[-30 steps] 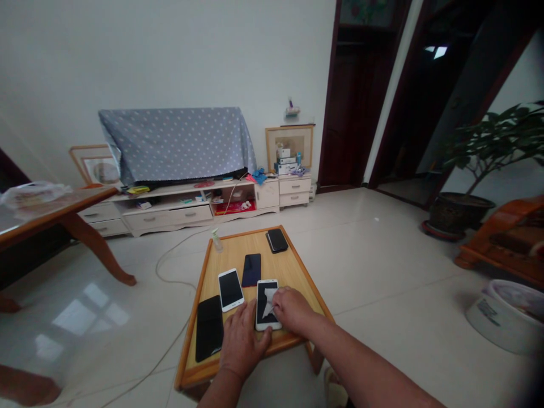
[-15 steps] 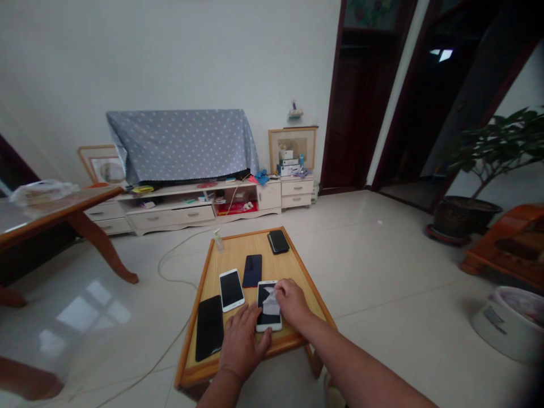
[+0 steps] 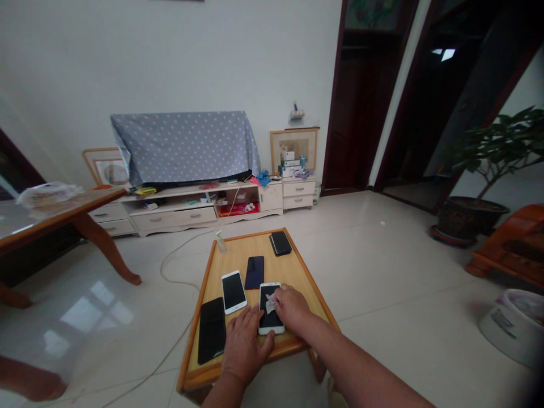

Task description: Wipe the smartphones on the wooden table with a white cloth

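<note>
A white-framed smartphone (image 3: pixel 271 323) lies face up near the front of the small wooden table. My left hand (image 3: pixel 247 341) holds it in place, fingertips at its left edge and thumb at its lower edge. Over its dark screen, my right hand (image 3: pixel 289 306) is closed on a crumpled white tissue (image 3: pixel 270 304), part of which is hidden under the fingers. To the left are another white smartphone (image 3: pixel 233 292) and a larger black phone (image 3: pixel 211 330). Behind them lies a dark blue phone (image 3: pixel 254 272).
The wooden table (image 3: pixel 193 374) has a raised rim. At its far end stand a small pump bottle (image 3: pixel 220 242) and a stack of dark phones (image 3: pixel 280 243). A cable (image 3: pixel 170 334) runs along the floor to the left, and a white bucket (image 3: pixel 505 334) stands at right.
The tissue, spread flatter on the screen before, is now bunched up under my right fingers. My left hand keeps its place on the phone. The whole view has shifted slightly.
</note>
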A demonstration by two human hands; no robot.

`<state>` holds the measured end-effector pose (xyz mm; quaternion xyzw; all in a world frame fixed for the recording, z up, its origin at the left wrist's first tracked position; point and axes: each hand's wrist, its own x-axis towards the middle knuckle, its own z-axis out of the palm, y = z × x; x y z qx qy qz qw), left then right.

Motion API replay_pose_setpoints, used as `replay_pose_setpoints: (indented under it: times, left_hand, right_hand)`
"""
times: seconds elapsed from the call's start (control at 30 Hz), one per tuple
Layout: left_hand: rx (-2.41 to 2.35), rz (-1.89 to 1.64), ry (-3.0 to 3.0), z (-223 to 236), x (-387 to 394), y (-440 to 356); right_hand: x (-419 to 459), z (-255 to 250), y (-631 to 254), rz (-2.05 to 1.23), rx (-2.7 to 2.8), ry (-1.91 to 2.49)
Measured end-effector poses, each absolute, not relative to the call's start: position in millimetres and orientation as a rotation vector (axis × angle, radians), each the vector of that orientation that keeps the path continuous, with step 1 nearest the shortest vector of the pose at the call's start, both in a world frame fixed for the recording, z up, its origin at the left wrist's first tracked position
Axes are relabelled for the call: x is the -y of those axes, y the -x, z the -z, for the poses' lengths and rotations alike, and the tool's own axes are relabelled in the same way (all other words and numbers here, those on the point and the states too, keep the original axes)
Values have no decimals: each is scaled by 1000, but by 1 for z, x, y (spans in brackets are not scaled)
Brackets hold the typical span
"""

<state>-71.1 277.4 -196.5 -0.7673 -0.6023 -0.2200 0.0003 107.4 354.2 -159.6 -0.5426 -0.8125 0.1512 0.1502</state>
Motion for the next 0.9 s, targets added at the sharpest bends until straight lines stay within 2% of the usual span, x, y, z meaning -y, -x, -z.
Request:
replay_pose_setpoints:
  times: [0.2, 0.37, 0.6, 0.8, 0.9]
  left_hand:
    - [1908, 667, 2422, 194, -277, 70]
    - [1922, 671, 2420, 194, -279, 71]
    - [1936, 676, 2412, 194, -279, 71]
    - [1918, 700, 2403, 196, -279, 72]
    - [1919, 694, 2413, 197, -279, 73]
  right_hand:
    - [-348, 163, -105, -580, 2380, 1455]
    - [-368, 162, -109, -467, 2271, 1636]
    - [-356, 167, -94, -473, 2409, 1498]
    - [-373, 169, -99, -358, 2267, 1669]
    - [-370, 170, -93, -387, 2316, 1620]
